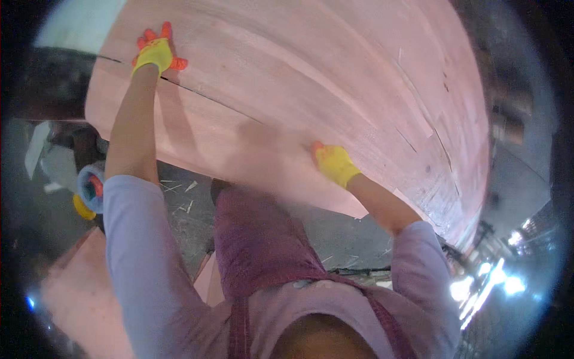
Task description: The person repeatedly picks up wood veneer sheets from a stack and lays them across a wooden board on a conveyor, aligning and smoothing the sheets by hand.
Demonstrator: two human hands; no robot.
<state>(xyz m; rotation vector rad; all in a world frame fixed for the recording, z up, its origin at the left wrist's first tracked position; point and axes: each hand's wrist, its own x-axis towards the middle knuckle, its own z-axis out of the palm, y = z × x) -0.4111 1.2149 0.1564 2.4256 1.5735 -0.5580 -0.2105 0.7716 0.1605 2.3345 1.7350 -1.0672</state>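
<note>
Both my hands wear yellow gloves with orange fingers. Far to the left, my left hand [156, 52] lies with fingers spread on a large pinkish sheet of wood veneer [281, 66], beside a long dark split that runs across it. Closer to me, my right hand [335, 164] rests at the sheet's near part with its fingers curled in. Its fingertips are partly hidden and blurred, so what they grip, if anything, does not show. The sheet has wavy grain and a ragged near edge, with more cracks toward the right.
At the lower left is another pinkish wood sheet [86, 299]. Above it sit a pale blue ring-shaped thing [88, 186] with red inside and a yellow rounded thing [83, 207]. Thin wood slivers [190, 186] litter the grey floor near my legs. Bright lights glare at the lower right.
</note>
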